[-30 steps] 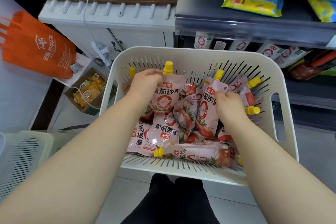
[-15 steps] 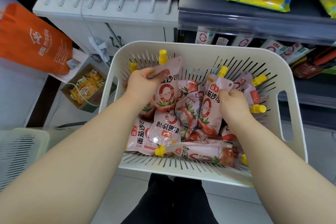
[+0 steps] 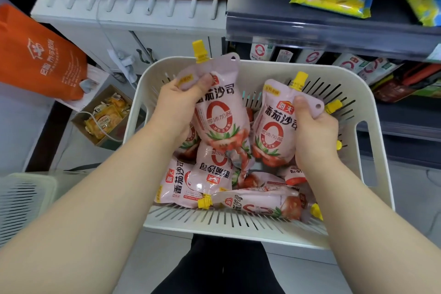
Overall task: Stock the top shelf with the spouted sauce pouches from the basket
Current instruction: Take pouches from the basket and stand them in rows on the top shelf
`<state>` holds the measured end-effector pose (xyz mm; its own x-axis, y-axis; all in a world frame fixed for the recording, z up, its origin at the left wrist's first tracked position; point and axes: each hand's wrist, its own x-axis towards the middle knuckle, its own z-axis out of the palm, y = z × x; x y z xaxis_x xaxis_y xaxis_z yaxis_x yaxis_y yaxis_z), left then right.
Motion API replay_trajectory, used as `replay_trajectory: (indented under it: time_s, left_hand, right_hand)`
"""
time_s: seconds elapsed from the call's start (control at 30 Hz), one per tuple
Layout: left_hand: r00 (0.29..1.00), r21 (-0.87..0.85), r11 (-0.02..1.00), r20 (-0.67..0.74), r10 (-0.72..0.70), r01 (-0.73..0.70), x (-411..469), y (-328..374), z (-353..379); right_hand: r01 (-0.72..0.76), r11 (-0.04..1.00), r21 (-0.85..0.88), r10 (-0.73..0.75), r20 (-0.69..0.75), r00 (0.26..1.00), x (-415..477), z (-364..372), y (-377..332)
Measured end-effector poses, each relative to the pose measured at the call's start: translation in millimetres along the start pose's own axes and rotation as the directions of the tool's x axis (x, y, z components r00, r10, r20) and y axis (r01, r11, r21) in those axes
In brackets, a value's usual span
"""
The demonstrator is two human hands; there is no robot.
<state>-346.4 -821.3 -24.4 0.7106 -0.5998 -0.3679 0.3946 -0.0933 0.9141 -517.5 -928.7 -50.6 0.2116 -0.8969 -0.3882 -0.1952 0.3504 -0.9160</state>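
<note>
Rising off the heap since a second ago, the left grip (image 3: 177,108) is clamped on one sauce pouch (image 3: 218,114), the right grip (image 3: 315,131) on a second pouch (image 3: 274,131). Both hang over the basket (image 3: 238,229), ready for the top shelf (image 3: 274,5) ahead.

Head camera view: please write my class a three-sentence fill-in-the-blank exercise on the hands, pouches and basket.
The left hand grips a tomato sauce pouch with a ____ spout cap.
The right hand grips exactly ____ other pouch.
The orange bag lies to the white basket's ____.
Missing words: yellow; one; left.
</note>
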Motion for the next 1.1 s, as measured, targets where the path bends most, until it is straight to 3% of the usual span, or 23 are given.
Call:
replay_trajectory:
  time_s: [0.07, 0.13, 0.2, 0.4, 0.5, 0.73, 0.93, 1.1]
  left_hand:
    - [0.997, 0.155, 0.986, 0.03, -0.071, 0.066, -1.9, -3.5, 5.1]
    - [0.993, 0.461, 0.885, 0.054, -0.105, 0.068, -5.9, -16.3, 9.1]
    - [0.992, 0.584, 0.81, 0.062, -0.111, 0.055, -8.3, -27.9, 12.2]
    - [0.981, 0.391, 0.906, 0.034, -0.189, 0.161, -1.4, -34.6, 8.7]
    - [0.971, 0.311, 0.926, 0.035, -0.237, 0.215, 0.9, -38.4, 6.0]
    - [0.966, 0.364, 0.912, 0.099, -0.24, 0.189, 1.4, -41.2, 8.7]
    - [0.992, 0.423, 0.906, 0.101, -0.077, 0.027, -1.5, -45.8, 11.8]
    - [0.986, 0.429, 0.899, 0.093, -0.142, 0.089, -3.5, -43.0, 8.1]
  right_hand:
    - [-0.024, 1.0, -0.006, 0.024, 0.046, 0.999, 3.5, 0.6, 1.0]
    - [-0.05, 0.993, -0.11, 0.058, 0.069, 0.996, 7.7, 0.6, 5.0]
    - [-0.069, 0.968, -0.241, 0.089, 0.075, 0.993, 6.4, 1.1, 4.5]
    - [0.1, 0.906, -0.412, 0.019, 0.276, 0.961, 0.8, 5.2, 9.6]
    - [0.141, 0.891, -0.432, -0.012, 0.287, 0.958, 0.1, 7.4, 12.0]
    - [0.127, 0.913, -0.387, -0.012, 0.286, 0.958, 4.6, 8.7, 14.2]
    - [0.16, 0.901, -0.404, -0.021, 0.328, 0.944, 0.7, 12.1, 11.3]
    - [0.084, 0.9, -0.427, 0.049, 0.291, 0.955, 3.5, 18.5, 11.4]
